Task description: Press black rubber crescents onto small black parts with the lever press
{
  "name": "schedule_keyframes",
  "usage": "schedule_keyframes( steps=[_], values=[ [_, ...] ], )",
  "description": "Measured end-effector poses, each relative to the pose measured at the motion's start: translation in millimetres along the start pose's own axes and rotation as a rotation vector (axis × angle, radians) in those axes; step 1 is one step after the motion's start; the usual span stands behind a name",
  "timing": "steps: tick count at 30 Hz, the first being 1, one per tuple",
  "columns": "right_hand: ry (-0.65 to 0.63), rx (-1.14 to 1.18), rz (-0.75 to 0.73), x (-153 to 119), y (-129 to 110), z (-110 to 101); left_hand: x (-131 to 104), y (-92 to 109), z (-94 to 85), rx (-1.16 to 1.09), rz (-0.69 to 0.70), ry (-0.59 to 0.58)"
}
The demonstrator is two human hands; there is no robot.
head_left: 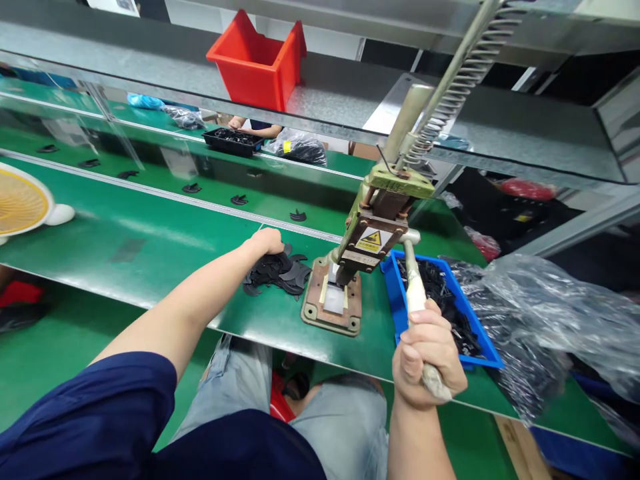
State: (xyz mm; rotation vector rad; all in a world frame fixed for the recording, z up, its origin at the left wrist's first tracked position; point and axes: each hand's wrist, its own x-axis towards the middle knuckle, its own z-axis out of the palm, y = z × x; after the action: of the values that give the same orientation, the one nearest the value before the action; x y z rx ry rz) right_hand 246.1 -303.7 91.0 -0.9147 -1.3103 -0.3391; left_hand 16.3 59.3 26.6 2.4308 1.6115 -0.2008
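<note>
My right hand (430, 353) is wrapped round the pale, worn lever handle (416, 283) of a green hand press (373, 233). The press carries a yellow warning sticker, and its brown base plate (315, 313) stands on the green bench with a small pale block under the ram. My left hand (269, 241) lies at the far edge of a pile of thin, curved black pieces (280, 275), left of the press. Its fingers look curled, but the tips are hidden, so what they hold does not show.
A blue tray (400, 317) of black parts stands right of the press, beside clear plastic bags (560, 313). Black pieces (239, 199) lie spaced along the strip behind. A red bin (255, 63) sits on the shelf. Across the bench, another person's hands (237, 123) are at a black tray (233, 142).
</note>
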Motion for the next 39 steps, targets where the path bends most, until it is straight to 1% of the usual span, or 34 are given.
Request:
schedule_keyframes(
  steps=[2, 5, 7, 9, 10, 11, 12, 13, 15, 16, 18, 20, 22, 24, 26, 28, 31, 33, 39],
  values=[
    [0.016, 0.007, -0.004, -0.4, 0.2, 1.1, -4.7, -7.2, -3.5, 0.011, 0.028, 0.030],
    [0.042, 0.017, -0.016, -1.1, 0.2, 3.7, -19.4, -20.5, -9.1, 0.020, 0.081, 0.078],
    [0.043, 0.024, -0.015, -1.8, 0.1, 4.7, -34.0, -26.2, -12.1, 0.019, 0.141, 0.167],
    [0.039, 0.031, -0.005, -2.5, 0.0, 4.6, -52.5, -24.7, -13.7, -0.010, 0.241, 0.311],
    [0.036, 0.033, -0.001, -2.9, 0.0, 4.3, -63.4, -20.6, -13.6, -0.047, 0.306, 0.375],
    [0.034, 0.035, 0.000, -3.2, 0.0, 4.0, -75.1, -14.3, -12.8, -0.103, 0.377, 0.420],
    [0.032, 0.035, 0.001, -3.4, 0.0, 3.6, -87.4, -6.0, -11.3, -0.174, 0.448, 0.438],
    [0.032, 0.032, 0.001, -3.5, 0.0, 3.3, -99.6, 3.6, -8.9, -0.257, 0.511, 0.428],
    [0.034, 0.024, 0.000, -3.5, -0.1, 3.1, -121.4, 24.9, -1.5, -0.433, 0.599, 0.365],
    [0.035, 0.019, -0.001, -3.5, -0.2, 3.2, -129.6, 35.5, 3.6, -0.524, 0.613, 0.318],
    [0.039, 0.010, -0.005, -3.3, -0.5, 3.6, -138.5, 54.9, 15.7, -0.699, 0.581, 0.217],
    [0.041, 0.007, -0.005, -3.2, -0.9, 3.9, -137.8, 71.1, 28.5, -0.855, 0.516, 0.142],
    [0.038, 0.006, -0.005, -2.9, -1.3, 4.0, -130.4, 84.6, 38.9, -1.010, 0.449, 0.085],
    [0.023, 0.009, -0.005, -2.5, -2.0, 3.5, -120.9, 95.8, 44.9, -1.149, 0.374, 0.009],
    [0.004, 0.014, 0.001, -2.0, -2.8, 2.7, -112.5, 104.9, 46.6, -1.242, 0.284, -0.088],
    [-0.010, 0.021, 0.006, -1.7, -3.6, 1.8, -106.4, 111.9, 45.8, -1.287, 0.209, -0.181],
    [-0.014, 0.018, 0.012, -1.5, -4.8, 1.3, -100.0, 118.8, 44.1, -1.316, 0.164, -0.284],
    [-0.009, 0.014, 0.017, -1.4, -5.7, 1.8, -95.9, 121.5, 43.3, -1.292, 0.163, -0.308],
    [0.023, 0.012, 0.023, -1.9, -7.0, 4.9, -84.7, 131.3, 37.8, -1.096, 0.132, -0.331]
  ],
)
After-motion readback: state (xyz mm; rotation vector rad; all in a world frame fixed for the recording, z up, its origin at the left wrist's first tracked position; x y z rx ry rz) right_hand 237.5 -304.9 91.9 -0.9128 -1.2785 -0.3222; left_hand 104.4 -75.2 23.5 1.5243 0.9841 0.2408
